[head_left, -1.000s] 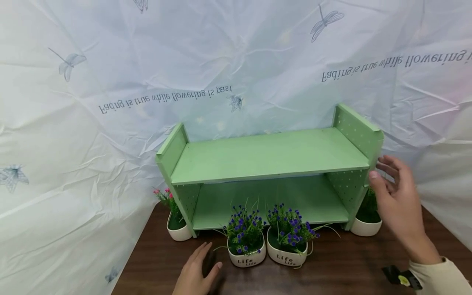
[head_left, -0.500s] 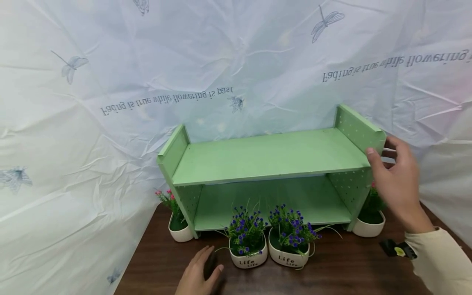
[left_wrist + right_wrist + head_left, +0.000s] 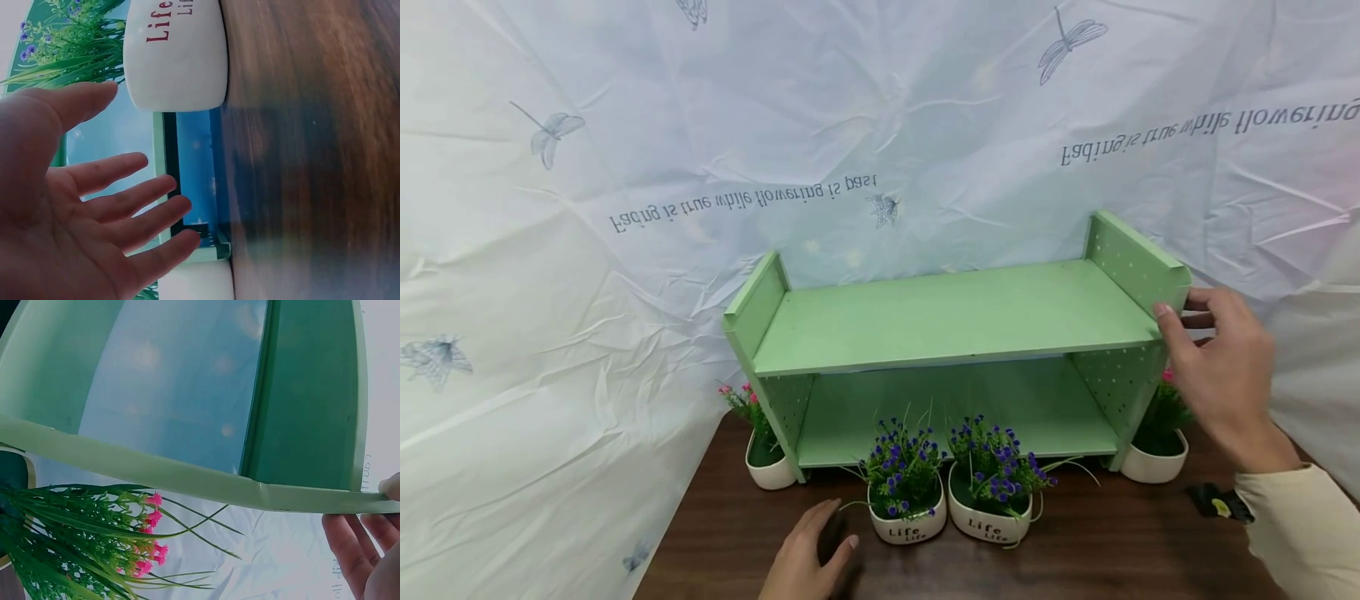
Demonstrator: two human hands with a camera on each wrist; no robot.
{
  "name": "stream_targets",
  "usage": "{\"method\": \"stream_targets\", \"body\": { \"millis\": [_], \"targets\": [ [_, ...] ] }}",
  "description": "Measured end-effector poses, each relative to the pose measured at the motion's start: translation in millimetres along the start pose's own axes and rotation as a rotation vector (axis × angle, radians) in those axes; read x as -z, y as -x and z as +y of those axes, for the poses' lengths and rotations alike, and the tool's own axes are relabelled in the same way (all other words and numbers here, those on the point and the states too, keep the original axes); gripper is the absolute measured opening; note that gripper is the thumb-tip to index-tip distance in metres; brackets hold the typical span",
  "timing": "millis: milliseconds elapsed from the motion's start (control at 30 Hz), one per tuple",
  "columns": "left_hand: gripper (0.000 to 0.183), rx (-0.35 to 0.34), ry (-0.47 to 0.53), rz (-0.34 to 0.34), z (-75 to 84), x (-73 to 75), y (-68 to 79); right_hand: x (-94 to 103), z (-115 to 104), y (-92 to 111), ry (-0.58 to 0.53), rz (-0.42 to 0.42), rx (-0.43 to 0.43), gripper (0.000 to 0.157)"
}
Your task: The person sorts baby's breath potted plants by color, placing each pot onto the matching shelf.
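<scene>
Shelf (image 3: 955, 312) is now pinched at the front edge of its right side panel (image 3: 1138, 262) by the right hand (image 3: 1228, 367), which was held lower beside it a second ago; one end thus seems secured, with no shift apparent. The left hand (image 3: 808, 554) is spread near the purple plants (image 3: 898, 475), nothing grasped. Pale green, two-tiered and speckled on its sides, it is set upright on the surface (image 3: 715, 525) between two pink plants (image 3: 765, 442).

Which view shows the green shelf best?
Head view: the green shelf shows both tiers and both side panels. Right wrist: a close-up cut off by the frame. Left wrist: only parts, behind the left hand and a white pot.
</scene>
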State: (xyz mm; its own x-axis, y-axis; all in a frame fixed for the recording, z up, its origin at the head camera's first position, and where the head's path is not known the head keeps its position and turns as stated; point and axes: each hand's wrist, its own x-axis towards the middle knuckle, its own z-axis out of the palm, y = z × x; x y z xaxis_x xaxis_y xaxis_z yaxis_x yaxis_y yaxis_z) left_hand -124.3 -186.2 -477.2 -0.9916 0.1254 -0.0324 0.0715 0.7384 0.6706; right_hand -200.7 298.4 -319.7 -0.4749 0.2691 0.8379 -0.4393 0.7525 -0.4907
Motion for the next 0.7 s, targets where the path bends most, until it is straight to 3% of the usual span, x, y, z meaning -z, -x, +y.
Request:
{"method": "stream_targets", "body": {
  "millis": [233, 700],
  "targets": [
    [0.066, -0.043, 0.135, 0.001, 0.0, 1.7, -3.9, 1.5, 2, 1, 0.044, -0.004, 0.024, 0.028],
    [0.067, -0.029, 0.315, -0.028, 1.1, -0.5, -30.7, -0.6, 1, 2, 0.049, 0.023, 0.023, 0.025]
  ]
}}
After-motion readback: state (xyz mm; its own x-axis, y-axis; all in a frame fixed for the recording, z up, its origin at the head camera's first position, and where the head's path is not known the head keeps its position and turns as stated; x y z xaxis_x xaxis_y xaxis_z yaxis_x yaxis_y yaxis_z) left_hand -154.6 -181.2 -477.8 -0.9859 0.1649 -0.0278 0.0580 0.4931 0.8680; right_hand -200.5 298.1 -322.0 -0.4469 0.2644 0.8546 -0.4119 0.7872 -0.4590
